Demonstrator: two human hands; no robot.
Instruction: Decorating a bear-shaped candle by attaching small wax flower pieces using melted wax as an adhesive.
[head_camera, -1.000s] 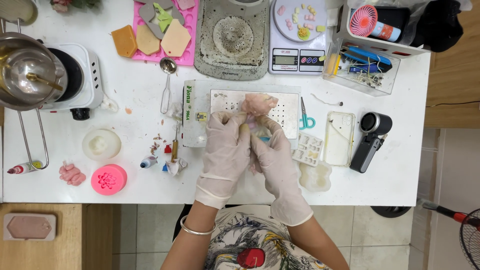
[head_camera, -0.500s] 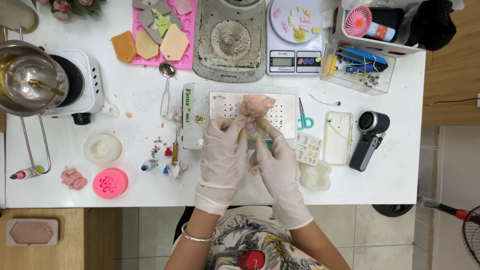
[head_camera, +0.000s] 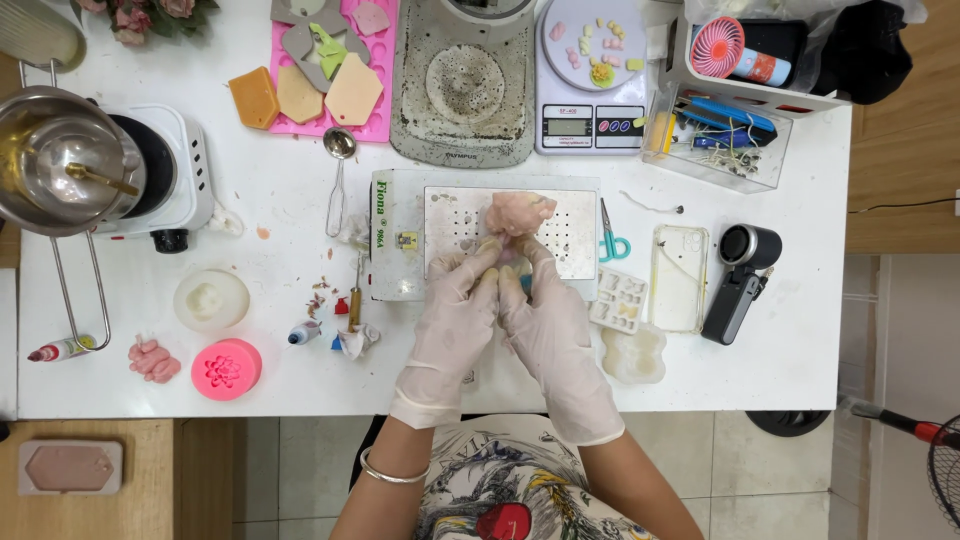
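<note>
Both hands wear pale disposable gloves and meet over the middle of a white table. My left hand (head_camera: 455, 320) and my right hand (head_camera: 545, 320) pinch the base of a pale pink flower-shaped wax piece (head_camera: 518, 212), which sticks up beyond the fingertips. Something small and blue-green shows between the fingers; what it is cannot be made out. Under the hands lies a perforated metal plate (head_camera: 565, 232) set on a white box.
A steel pot (head_camera: 62, 160) sits on a white hot plate at far left. Pink moulds (head_camera: 226, 369), a white round mould (head_camera: 210, 298), a spoon (head_camera: 338, 150), a scale (head_camera: 592, 125), scissors (head_camera: 612, 242), a clear case (head_camera: 679, 278) and a black gadget (head_camera: 738, 280) lie around.
The hands and the pink wax piece stay in the same spot over the plate; the fingers have shifted only slightly around its base.
</note>
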